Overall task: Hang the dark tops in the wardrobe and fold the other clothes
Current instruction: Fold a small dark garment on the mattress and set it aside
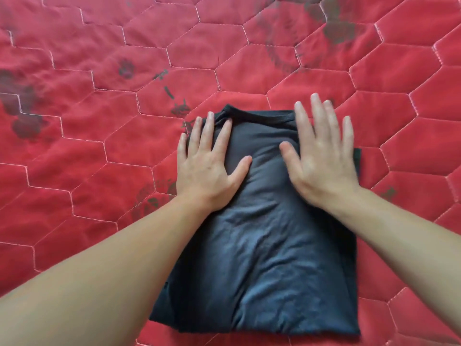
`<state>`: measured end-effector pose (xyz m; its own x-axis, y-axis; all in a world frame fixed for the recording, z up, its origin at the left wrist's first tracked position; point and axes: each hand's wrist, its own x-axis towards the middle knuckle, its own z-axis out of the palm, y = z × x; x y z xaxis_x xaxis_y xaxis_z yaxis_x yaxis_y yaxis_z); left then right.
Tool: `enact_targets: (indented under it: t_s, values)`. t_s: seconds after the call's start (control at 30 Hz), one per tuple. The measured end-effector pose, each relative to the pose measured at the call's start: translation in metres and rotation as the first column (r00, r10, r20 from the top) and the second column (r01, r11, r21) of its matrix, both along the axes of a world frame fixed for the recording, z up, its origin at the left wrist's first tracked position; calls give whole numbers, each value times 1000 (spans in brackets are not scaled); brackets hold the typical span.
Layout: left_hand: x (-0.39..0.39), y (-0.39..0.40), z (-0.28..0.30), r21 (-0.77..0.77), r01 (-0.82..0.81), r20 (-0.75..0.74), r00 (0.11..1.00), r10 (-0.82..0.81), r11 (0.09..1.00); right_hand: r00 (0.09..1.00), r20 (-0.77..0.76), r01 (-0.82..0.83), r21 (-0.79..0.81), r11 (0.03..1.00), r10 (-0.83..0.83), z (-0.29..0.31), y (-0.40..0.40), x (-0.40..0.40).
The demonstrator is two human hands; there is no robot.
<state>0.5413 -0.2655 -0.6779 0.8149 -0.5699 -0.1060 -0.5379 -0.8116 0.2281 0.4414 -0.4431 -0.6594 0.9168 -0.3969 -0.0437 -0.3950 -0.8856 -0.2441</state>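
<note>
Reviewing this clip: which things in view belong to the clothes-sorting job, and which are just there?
In the job:
- dark grey folded cotton top, lying on the bed
- left hand, fingers straight, pressing the top flat
- right hand, fingers straight, pressing the top flat

Just there:
- red quilted bedspread with hexagon stitching and dark flower prints, under the top

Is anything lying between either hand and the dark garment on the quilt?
Nothing visible. The left hand and right hand both lie flat, fingers spread, directly on the folded dark garment, which rests on the red quilt.
</note>
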Motion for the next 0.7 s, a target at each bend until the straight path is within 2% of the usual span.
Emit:
enact_targets:
  t_s: [0.03, 0.1, 0.17, 0.27, 0.33, 0.4, 0.47, 0.6, 0.7]
  values:
    - [0, 0, 0, 2, 1, 2, 1000, -1, 1000, 998, 19, -60, 1, 998, 60, 1, 9, -9]
    - [1, 0, 1, 0, 2, 6, 1000, -2, 1000, 981, -59, -187, -5, 982, 187, -1, 24, -27]
    - [1, 0, 1, 4, 8, -4, 1000, -8, 1000, 983, -77, -164, 21, 986, 165, -4, 25, -35]
    - [3, 0, 3, 20, 13, -45, 999, -12, 1000, 992, 106, 63, 79, 995, -71, 3, 21, -41]
    - [3, 0, 7, 9, 13, -89, 996, -13, 1000, 934, 184, 288, 113, 951, -305, 10, 12, -53]
    - [-3, 4, 13, -9, 9, -85, 996, -10, 1000, 849, 110, 494, 179, 851, -516, 14, -3, -70]
    - [-21, 8, 24, -29, 53, -11, 999, -53, 998, 794, -48, 599, 231, 766, -606, 17, -15, -78]
    - [-82, 3, 40, -129, 307, 51, 952, -303, 943, 790, -172, 605, 373, 704, -588, 23, -20, -66]
    - [-109, 3, 36, 2, 392, -67, 918, -391, 920, 824, -213, 562, 426, 709, -525, 26, -17, -57]
